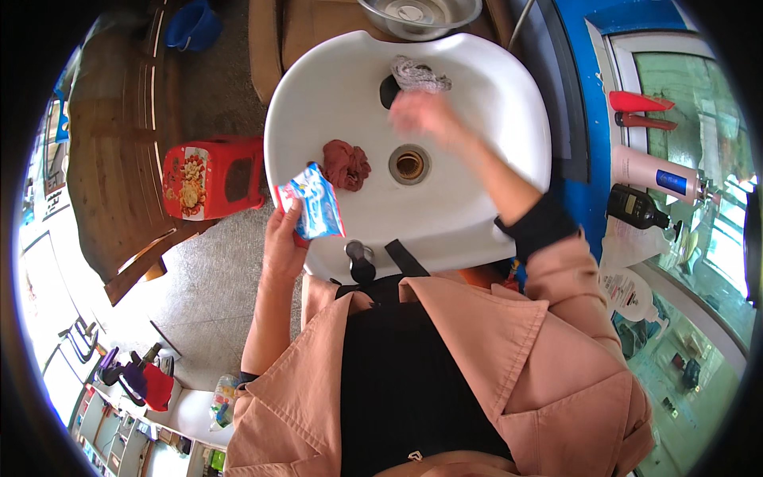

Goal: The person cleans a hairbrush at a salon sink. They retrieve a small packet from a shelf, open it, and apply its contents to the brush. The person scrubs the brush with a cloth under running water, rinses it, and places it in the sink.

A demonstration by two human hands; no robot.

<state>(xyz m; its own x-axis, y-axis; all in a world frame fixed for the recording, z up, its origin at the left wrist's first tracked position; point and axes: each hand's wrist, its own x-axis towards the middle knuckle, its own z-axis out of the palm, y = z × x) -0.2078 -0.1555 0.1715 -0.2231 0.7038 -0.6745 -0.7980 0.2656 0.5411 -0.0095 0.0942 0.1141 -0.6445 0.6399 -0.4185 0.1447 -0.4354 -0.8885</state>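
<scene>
My left hand grips a blue and white plastic packet with red edges, held above the basin's left rim. A crumpled reddish-brown cloth lies in the white ceramic washbasin, just beyond the packet. My right hand is blurred over the far part of the bowl, close to a bunched grey cloth. Whether its fingers hold anything cannot be seen. A dark item shows at the grey cloth's left, partly hidden by that hand. Between the cloths and the right forearm sits the round drain.
A dark faucet stands at the basin's near edge. Beyond the far rim is a steel bowl. To the left are a red plastic stool and a blue bucket. Pump bottles line the right-hand ledge.
</scene>
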